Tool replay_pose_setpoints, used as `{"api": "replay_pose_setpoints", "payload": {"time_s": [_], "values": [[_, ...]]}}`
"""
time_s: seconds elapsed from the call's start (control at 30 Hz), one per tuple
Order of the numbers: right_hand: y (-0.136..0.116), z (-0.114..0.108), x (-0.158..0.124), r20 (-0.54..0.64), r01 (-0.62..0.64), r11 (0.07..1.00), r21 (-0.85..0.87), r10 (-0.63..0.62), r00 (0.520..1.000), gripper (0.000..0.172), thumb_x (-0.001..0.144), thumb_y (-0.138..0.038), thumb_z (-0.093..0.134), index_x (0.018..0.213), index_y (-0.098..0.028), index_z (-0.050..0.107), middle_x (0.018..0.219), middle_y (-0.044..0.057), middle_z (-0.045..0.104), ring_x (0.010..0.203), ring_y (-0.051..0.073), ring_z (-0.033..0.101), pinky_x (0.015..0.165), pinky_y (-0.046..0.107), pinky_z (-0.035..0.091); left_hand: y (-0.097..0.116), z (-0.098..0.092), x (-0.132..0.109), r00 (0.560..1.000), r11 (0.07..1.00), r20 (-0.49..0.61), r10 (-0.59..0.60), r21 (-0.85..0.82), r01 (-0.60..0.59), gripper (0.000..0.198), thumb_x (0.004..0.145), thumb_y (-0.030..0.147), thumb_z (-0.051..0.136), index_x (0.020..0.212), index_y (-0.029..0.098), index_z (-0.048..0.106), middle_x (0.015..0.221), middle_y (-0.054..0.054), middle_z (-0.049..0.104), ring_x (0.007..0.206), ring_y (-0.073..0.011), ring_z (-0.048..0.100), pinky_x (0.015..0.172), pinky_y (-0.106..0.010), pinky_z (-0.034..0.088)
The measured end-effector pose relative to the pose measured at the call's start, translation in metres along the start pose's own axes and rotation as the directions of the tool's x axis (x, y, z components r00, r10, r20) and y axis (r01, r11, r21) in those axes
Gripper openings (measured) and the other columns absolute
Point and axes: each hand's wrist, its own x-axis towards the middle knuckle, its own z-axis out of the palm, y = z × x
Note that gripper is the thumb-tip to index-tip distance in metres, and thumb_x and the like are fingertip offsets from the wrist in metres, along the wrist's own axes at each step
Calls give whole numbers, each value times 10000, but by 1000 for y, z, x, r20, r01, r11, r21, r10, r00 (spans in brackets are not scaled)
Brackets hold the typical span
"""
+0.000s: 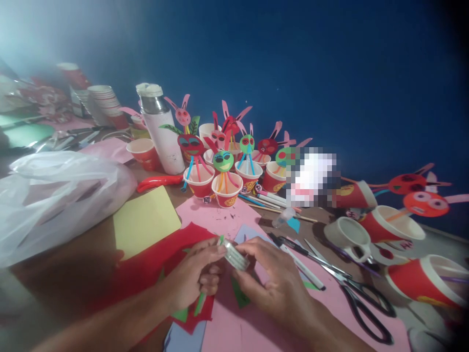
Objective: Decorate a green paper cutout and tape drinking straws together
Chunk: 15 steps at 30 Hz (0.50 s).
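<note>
Small clear ridged plastic piece (236,256) near centre, above the pink paper sheet (220,215). Left hand (194,281) and right hand (273,283) both pinch it, one per end. Likely light and slick, so grip the ends. Black-handled scissors (361,293) right, on worktop (95,244).

We note a small whitish translucent piece (236,256), tilted, pinched between the fingertips of the left hand (194,281) and the right hand (274,283). A thin green straw (200,302) passes through the left hand, with its ends showing above and below the fingers.
</note>
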Motion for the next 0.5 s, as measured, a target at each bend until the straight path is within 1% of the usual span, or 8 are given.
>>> {"api": "replay_pose_setpoints", "payload": {"time_s": [0.07, 0.17, 0.27, 0.37, 0.43, 0.5], "values": [[0, -7, 3, 27, 43, 999, 32, -44, 999, 182, 828, -179, 576, 1007, -181, 608, 861, 41, 644, 726, 164, 582, 677, 291, 441, 0, -3, -1, 999, 1000, 46, -16, 22, 15, 363, 661, 397, 722, 756, 207, 428, 480, 111, 357, 376, -9, 165, 386, -151, 126], [-2, -16, 5, 50, 59, 996, 64, -62, 997, 227, 809, -136, 570, 1020, -189, 634, 893, 43, 663, 745, 162, 596, 688, 287, 454, 0, -6, -2, 994, 998, 107, -14, 67, 7, 314, 695, 383, 689, 768, 201, 443, 487, 108, 346, 385, -12, 150, 384, -154, 117], [-4, -20, 6, 72, 65, 998, 21, -66, 995, 218, 802, -141, 574, 994, -201, 659, 881, 44, 671, 768, 177, 593, 696, 299, 450, 0, -6, -2, 985, 993, 169, 27, 108, -46, 279, 725, 372, 677, 824, 189, 491, 501, 114, 305, 397, -16, 132, 379, -154, 111], [-5, -20, 5, 90, 66, 998, -26, -63, 994, 206, 800, -147, 585, 974, -205, 677, 861, 43, 670, 752, 175, 582, 683, 298, 440, -1, -6, -1, 972, 984, 229, 57, 151, -94, 330, 735, 433, 691, 867, 181, 524, 517, 115, 291, 402, -14, 137, 378, -151, 121], [-5, -19, 5, 94, 38, 999, -11, -36, 995, 200, 807, -166, 589, 979, -204, 683, 846, 39, 666, 722, 164, 570, 659, 286, 433, -2, -5, -1, 966, 978, 251, 65, 177, -112, 359, 735, 465, 701, 876, 178, 539, 538, 109, 310, 404, -5, 146, 380, -147, 128], [-6, -19, 4, 101, -35, 998, 57, 29, 994, 195, 818, -224, 606, 997, -209, 683, 831, 29, 658, 684, 149, 558, 632, 271, 427, -2, -5, -1, 967, 977, 244, 79, 172, -123, 348, 734, 460, 711, 853, 180, 542, 554, 104, 328, 405, 2, 150, 384, -143, 137]]}}
